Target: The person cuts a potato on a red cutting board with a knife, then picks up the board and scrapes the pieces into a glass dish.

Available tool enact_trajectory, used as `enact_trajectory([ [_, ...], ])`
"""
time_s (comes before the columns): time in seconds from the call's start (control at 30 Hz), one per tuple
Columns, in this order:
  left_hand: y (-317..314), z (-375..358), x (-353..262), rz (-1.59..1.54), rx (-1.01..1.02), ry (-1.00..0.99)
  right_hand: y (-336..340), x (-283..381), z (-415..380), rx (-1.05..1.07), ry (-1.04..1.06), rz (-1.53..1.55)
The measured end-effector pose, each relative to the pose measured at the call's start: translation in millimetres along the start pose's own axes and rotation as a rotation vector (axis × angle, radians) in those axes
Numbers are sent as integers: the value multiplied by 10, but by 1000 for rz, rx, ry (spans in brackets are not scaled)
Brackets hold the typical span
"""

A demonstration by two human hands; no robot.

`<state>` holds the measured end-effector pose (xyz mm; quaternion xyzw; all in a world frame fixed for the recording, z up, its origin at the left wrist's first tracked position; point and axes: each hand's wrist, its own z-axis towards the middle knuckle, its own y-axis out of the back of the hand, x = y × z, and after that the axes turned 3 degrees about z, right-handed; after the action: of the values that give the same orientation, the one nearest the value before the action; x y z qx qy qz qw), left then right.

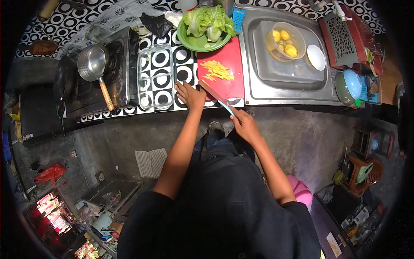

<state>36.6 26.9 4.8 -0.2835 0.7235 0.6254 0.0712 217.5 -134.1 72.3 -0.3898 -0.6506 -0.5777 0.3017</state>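
Note:
My right hand (245,125) grips a knife (214,93) by its light blue handle. The blade points up and to the left, across the lower left part of a red cutting board (237,56). A pile of thin yellow strips (217,70) lies on the board, just beyond the blade. My left hand (191,96) is open, palm down with fingers apart, at the board's lower left corner, close to the knife tip. Its fingertips reach toward the right side of a clear glass dish (142,93) on the patterned counter.
Leafy greens (207,23) fill a green basin (194,42) behind the board. Right of it, the sink (254,93) has a bowl of peeled yellow potatoes (291,51) and a white bowl (316,58). At left, a pan (92,62) sits on the stove (125,82), handle toward the front edge.

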Motion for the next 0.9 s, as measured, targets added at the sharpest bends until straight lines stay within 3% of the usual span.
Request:
enact_trajectory([
  [0.9, 29, 7, -12, -31, 25, 37, -33, 46, 30, -14, -38, -6],
])
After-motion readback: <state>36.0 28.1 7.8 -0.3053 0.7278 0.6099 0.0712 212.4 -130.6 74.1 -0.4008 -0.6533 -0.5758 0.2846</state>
